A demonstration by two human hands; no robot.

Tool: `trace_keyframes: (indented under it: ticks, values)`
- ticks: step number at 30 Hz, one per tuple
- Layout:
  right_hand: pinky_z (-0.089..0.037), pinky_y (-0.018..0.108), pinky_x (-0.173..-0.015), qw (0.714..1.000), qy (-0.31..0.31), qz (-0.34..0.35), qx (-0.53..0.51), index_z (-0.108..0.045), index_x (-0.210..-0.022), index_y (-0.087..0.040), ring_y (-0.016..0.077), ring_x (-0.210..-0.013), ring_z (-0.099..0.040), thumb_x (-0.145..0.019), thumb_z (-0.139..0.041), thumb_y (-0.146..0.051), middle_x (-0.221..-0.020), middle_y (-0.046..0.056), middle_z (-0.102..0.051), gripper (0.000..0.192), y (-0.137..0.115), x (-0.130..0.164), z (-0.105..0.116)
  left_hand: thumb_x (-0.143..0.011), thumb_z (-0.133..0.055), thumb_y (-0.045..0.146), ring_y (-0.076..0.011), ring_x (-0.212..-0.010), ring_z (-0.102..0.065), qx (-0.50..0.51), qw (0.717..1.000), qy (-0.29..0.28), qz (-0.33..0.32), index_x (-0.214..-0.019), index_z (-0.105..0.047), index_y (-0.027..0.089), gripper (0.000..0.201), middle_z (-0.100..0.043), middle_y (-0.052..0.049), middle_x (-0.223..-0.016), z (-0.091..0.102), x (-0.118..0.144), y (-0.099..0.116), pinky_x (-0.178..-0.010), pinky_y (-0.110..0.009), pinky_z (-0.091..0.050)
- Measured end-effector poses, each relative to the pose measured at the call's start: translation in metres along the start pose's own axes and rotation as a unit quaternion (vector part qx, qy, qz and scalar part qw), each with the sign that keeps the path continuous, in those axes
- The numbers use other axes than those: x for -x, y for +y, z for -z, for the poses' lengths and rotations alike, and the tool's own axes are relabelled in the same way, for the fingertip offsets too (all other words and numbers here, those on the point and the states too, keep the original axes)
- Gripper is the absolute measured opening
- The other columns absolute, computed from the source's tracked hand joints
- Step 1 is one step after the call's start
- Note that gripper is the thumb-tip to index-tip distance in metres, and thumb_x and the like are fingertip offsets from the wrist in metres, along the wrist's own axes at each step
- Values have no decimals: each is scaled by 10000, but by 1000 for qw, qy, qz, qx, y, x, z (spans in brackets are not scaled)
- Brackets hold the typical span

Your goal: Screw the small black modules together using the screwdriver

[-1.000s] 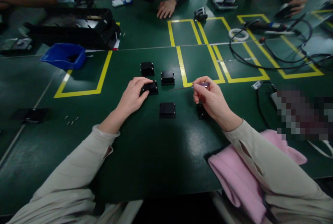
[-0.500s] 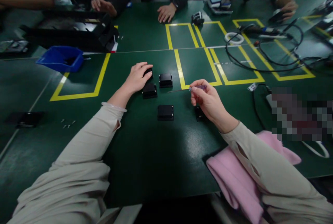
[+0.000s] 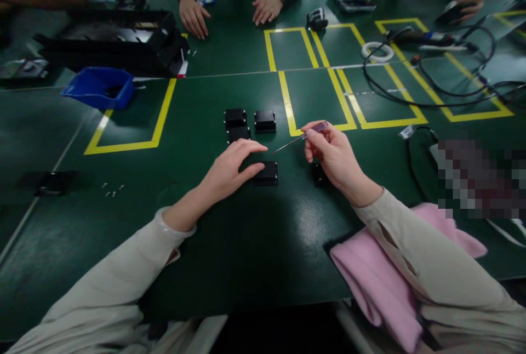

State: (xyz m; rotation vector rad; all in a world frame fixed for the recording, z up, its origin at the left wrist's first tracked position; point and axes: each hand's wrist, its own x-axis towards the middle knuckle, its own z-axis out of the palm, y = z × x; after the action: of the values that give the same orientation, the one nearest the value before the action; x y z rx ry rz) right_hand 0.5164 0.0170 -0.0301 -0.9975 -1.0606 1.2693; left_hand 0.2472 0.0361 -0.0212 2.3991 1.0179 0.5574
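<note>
My right hand (image 3: 331, 156) is closed round the handle of a thin screwdriver (image 3: 292, 142), whose shaft points left and slightly down. My left hand (image 3: 230, 170) is open, thumb and fingers apart, at the left side of a small black box (image 3: 269, 173); whether the thumb touches it I cannot tell. Beyond the left hand stand a black box (image 3: 235, 118), another black box (image 3: 265, 121) to its right, and a third black box (image 3: 238, 134) in front, partly covered by my fingers. One more black box (image 3: 318, 174) is half hidden under my right hand.
Several small screws (image 3: 113, 190) lie at the left, near a dark flat part (image 3: 49, 183). A blue bin (image 3: 101, 88) sits before a long black housing (image 3: 110, 47). Cables (image 3: 427, 103) are coiled at right; a pink cloth (image 3: 373, 272) lies in front. Co-workers' hands (image 3: 267, 10) rest across the table.
My left hand has let go of the rear left box and come nearer, to the front box. The screwdriver now tilts more steeply downward. A co-worker's hand has moved onto the table.
</note>
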Motion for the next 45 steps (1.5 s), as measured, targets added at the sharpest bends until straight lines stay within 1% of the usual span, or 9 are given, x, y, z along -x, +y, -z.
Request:
trace_keyframes:
  ticks: [3,5,11,16,20,25,30,36,45]
  values:
    - [-448,222,-472,1000,10,12,13,-630,-960,-226,81,-503,-545,-877,-841,-608,-654,-73,-589,444,-2,1,-1,-1007,-678,557,-305,-1333,-626,18,999,-36,-13,-1409,-582,224,531,-669,-128,-1416,-12,10,0,-1149,-491,-512]
    - [-434,233,-472,998,18,35,38,-621,-925,-236,89,-494,-533,-906,-801,-641,-627,-72,-566,444,-4,3,-3,-987,-721,519,-305,-1319,-633,18,999,-36,-14,-1417,-568,222,545,-666,-130,-1417,-18,11,-2,-1130,-490,-523]
    - [-395,297,-518,976,23,148,160,-601,-870,-261,125,-508,-522,-987,-707,-654,-640,-44,-536,424,-10,15,-11,-1009,-696,394,-298,-1240,-654,-7,999,-44,-10,-1383,-598,214,426,-711,-116,-1344,-23,7,-3,-1096,-487,-526]
    - [-409,316,-591,950,-24,201,237,-611,-936,-266,146,-601,-537,-1065,-633,-543,-727,-18,-580,307,-14,28,-17,-1009,-682,403,-305,-1250,-648,-4,999,-49,2,-1393,-604,241,425,-716,-106,-1354,-24,7,0,-1109,-504,-512]
    - [-437,325,-631,941,-43,214,260,-624,-939,-265,146,-632,-563,-1060,-645,-487,-819,0,-610,254,-16,31,-19,-1012,-672,400,-303,-1251,-639,-2,999,-48,-1,-1397,-604,234,425,-714,-104,-1361,-25,7,0,-1108,-496,-508]
    - [-409,312,-617,933,-69,226,271,-620,-939,-258,130,-603,-536,-1055,-651,-425,-808,-8,-603,205,-18,31,-20,-1016,-671,394,-302,-1231,-638,-2,999,-41,-7,-1394,-604,217,422,-714,-113,-1355,-26,7,0,-1091,-484,-510]
    - [-413,326,-638,929,-30,229,289,-624,-947,-262,141,-622,-546,-1066,-638,-451,-842,2,-628,223,-18,30,-19,-1024,-671,388,-299,-1221,-639,-6,999,-34,-17,-1403,-601,212,424,-714,-113,-1343,-27,7,1,-1081,-471,-512]
    - [-433,326,-654,924,-26,241,296,-619,-970,-257,136,-630,-554,-1089,-605,-441,-874,7,-641,219,-14,26,-18,-1032,-673,370,-296,-1197,-643,-9,999,-32,-29,-1401,-599,190,417,-717,-121,-1325,-28,7,2,-1062,-459,-515]
    - [-445,291,-617,887,-24,302,348,-577,-997,-231,115,-608,-549,-1110,-537,-479,-864,-2,-633,276,-9,21,-15,-1021,-706,343,-297,-1185,-652,-16,999,-20,-47,-1399,-598,178,426,-719,-122,-1310,-33,7,-1,-1044,-447,-522]
